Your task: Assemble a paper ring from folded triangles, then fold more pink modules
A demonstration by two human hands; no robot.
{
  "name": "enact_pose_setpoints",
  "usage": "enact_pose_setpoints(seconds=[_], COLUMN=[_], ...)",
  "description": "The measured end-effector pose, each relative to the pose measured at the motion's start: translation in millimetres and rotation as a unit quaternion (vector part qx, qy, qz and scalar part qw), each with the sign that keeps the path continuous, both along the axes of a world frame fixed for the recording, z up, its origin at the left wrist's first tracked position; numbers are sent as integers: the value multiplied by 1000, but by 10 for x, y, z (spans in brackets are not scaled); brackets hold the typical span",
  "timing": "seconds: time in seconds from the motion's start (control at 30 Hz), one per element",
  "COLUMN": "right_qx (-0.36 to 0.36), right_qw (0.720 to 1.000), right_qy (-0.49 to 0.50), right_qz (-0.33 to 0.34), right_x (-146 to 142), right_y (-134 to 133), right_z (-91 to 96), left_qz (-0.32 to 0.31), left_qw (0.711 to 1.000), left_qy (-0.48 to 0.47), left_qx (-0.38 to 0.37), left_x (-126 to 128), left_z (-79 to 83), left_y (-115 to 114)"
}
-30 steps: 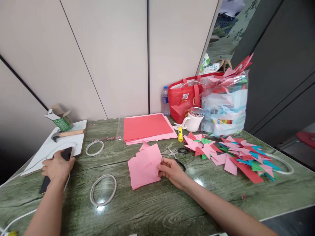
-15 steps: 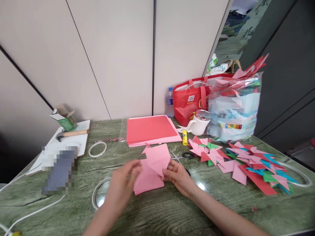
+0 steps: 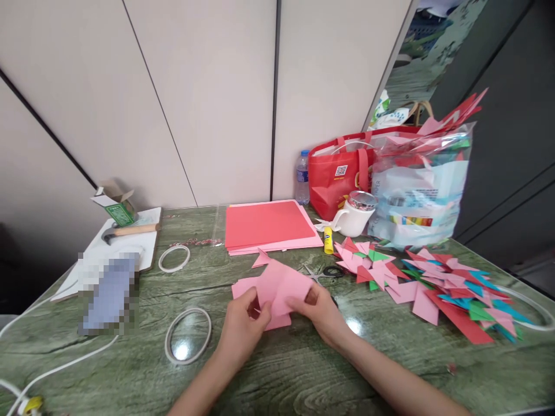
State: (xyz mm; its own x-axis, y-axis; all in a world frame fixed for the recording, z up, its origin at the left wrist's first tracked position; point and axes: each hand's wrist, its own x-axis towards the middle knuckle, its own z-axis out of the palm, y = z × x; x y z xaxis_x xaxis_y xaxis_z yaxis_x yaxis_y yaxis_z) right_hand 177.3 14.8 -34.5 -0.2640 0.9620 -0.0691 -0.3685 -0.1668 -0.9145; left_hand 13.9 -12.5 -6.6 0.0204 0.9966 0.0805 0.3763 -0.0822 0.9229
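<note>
A creased pink sheet of paper [image 3: 284, 283] is held up between both hands, tilted above the table. My left hand [image 3: 243, 320] pinches its lower left edge, and my right hand [image 3: 321, 312] grips its right side. Beneath it lie more pink sheets [image 3: 281, 325], partly covered by the held one. Just behind sits a small folded pink piece [image 3: 261, 258]. Scissors [image 3: 318, 275] with black handles lie right of the paper, partly hidden by my right hand.
Folded paper pieces [image 3: 455, 283] in pink, red, green and blue are heaped at right. Behind stand a white mug [image 3: 356, 216], a yellow glue stick [image 3: 328, 241], a red bag [image 3: 332, 185] and red sheets [image 3: 269, 225]. Tape rolls [image 3: 188, 361] and a hammer [image 3: 134, 230] are at left.
My left hand has moved right and closed on the pink paper, which it was apart from before. The sheet has turned and now spans both hands. The view has shifted slightly.
</note>
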Motion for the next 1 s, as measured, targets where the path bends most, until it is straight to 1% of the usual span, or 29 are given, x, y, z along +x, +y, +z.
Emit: enact_pose_setpoints(seconds=[0.03,0.13,0.2,0.3,0.37,0.43,0.5,0.57,0.63,0.67,0.73,0.8,0.83,0.93,1.0], right_qx=[6,6,17,54,74,80,72,59,54,55,69,92,102,132,183], right_qw=[1000,999,999,998,997,997,997,998,997,996,994,989,986,980,968], right_qy=[6,25,31,24,9,2,8,14,10,2,-28,-78,-102,-142,-171], right_qz=[-13,-20,-21,-7,4,7,-1,-24,-56,-69,-86,-89,-84,-39,-21], right_x=[15,45,42,5,-25,-46,-54,-52,-46,-44,-42,-44,-45,-37,-17], right_y=[17,60,67,44,18,-1,-5,4,14,14,-1,-29,-45,-73,-64], right_z=[7,2,-17,-45,-56,-64,-71,-76,-74,-69,-54,-39,-37,-58,-81], left_qz=[-12,-65,-70,-21,29,79,104,83,26,13,0,2,6,27,39], left_qw=[1000,994,993,996,991,983,975,970,966,968,979,986,986,979,974], left_qy=[-6,-28,-44,-74,-123,-164,-195,-228,-258,-250,-202,-166,-163,-195,-216], left_qx=[-22,-85,-85,-41,-33,-20,2,16,22,24,13,-13,-26,-45,-50], left_x=[-19,-58,-74,-93,-97,-88,-61,-20,22,40,63,65,58,13,-29], left_z=[6,48,84,101,75,36,6,-4,-3,-4,-16,-46,-67,-145,-194], left_y=[11,44,69,109,130,137,126,97,61,44,21,20,27,76,114])
